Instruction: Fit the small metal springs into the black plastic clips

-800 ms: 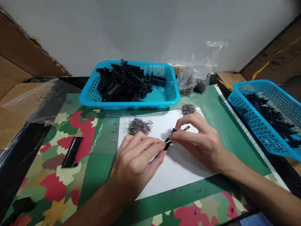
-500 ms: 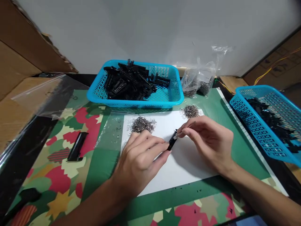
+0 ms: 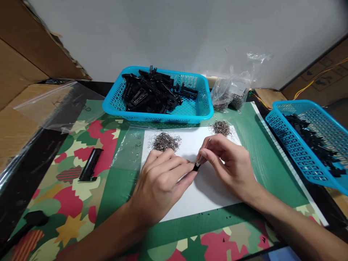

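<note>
Head | left hand [image 3: 165, 178]: black part [image 3: 196, 167] pinched, end protruding | right hand [image 3: 229, 164]: slim tool [image 3: 199, 161] pinched

Over the paper [image 3: 187, 206], your left hand [image 3: 163, 177] and right hand [image 3: 228, 163] are bare, with slender fingers [image 3: 176, 165]. Near the paper's lower corners, your forearms [image 3: 282, 214] are bare too, narrowing toward the wrists.

Seemingly black part [image 3: 196, 168], white paper [image 3: 181, 203]

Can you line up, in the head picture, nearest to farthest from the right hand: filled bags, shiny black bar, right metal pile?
1. Right metal pile: just beyond the right hand.
2. Filled bags: behind that pile.
3. Shiny black bar: over on the left.
</note>
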Motion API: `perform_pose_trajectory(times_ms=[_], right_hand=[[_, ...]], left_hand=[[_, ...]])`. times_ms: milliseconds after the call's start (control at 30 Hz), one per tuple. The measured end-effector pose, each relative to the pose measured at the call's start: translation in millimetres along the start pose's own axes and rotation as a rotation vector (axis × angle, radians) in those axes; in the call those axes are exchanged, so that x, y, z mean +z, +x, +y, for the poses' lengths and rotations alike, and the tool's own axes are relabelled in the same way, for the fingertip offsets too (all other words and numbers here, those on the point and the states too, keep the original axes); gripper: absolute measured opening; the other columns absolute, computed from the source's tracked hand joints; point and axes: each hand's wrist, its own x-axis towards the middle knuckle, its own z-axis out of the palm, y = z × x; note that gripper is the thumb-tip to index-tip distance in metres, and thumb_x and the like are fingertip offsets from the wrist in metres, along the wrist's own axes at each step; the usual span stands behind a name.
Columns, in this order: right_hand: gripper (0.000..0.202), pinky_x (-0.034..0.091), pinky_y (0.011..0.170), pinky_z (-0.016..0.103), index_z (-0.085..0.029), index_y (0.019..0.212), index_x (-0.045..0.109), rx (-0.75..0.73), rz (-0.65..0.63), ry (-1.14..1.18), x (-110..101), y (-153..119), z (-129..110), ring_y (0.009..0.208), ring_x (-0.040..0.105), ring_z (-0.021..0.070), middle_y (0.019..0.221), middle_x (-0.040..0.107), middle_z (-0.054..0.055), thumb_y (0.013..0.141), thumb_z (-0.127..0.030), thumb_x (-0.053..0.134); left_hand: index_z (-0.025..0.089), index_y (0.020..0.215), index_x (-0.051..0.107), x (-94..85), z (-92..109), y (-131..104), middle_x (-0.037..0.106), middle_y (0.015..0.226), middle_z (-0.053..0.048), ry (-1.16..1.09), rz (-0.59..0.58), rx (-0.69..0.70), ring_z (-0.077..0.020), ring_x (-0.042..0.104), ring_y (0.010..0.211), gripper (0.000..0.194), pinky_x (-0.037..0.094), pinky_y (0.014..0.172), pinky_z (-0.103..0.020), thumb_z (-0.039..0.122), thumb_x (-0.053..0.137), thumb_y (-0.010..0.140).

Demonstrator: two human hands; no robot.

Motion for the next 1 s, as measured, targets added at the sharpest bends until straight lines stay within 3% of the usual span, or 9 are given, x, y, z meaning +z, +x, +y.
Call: perform_pose_trajectory(times_ms=[200,733,833,1000], right_hand=[[0.011,0.053,0.064,0.025,-0.021,0.098,0.062,-0.051,-0.021,-0.138,0.7,-0.3,0.4,0.068,0.066,0.0113,0.080,0.068,-0.001,0.107,-0.024,0.057],[0.017,0.048,0.054,0.022,-0.020,0.089,0.067,-0.266,0.139,-0.324,11.4,-9.0,1.4,0.055,0.065,0.0094,0.070,0.071,-0.002,0.103,-0.012,0.060],[0.014,0.054,0.056,0.024,-0.020,0.091,0.068,-0.200,0.141,-0.253,13.7,-8.6,3.0,0.059,0.068,0.0116,0.074,0.074,0.000,0.102,-0.016,0.061],[0.006,0.064,0.064,0.030,-0.020,0.101,0.070,-0.059,0.217,0.109,7.8,-4.9,6.7,0.066,0.074,0.0161,0.080,0.076,0.002,0.101,-0.022,0.065]], left_hand=[[0.020,0.094,0.075,-1.5,1.8,-0.5,0.078,0.083,0.002,-0.004,-0.009,0.008,-0.0173,0.064,0.076,0.006,0.034,0.074,-0.038,0.017,0.072,0.098],[0.019,0.089,0.073,-1.6,-1.9,-2.6,0.077,0.085,0.002,-0.149,-0.045,-0.070,-0.0160,0.063,0.076,0.009,0.035,0.076,-0.036,0.013,0.072,0.097],[0.019,0.091,0.074,-2.2,-2.2,-2.1,0.077,0.085,0.003,-0.165,-0.043,-0.065,-0.0161,0.062,0.076,0.009,0.036,0.075,-0.035,0.012,0.073,0.096],[0.020,0.099,0.073,-3.8,-2.3,-1.4,0.080,0.092,0.001,-0.185,-0.004,-0.064,-0.0174,0.066,0.081,0.009,0.040,0.078,-0.036,0.012,0.074,0.095]])
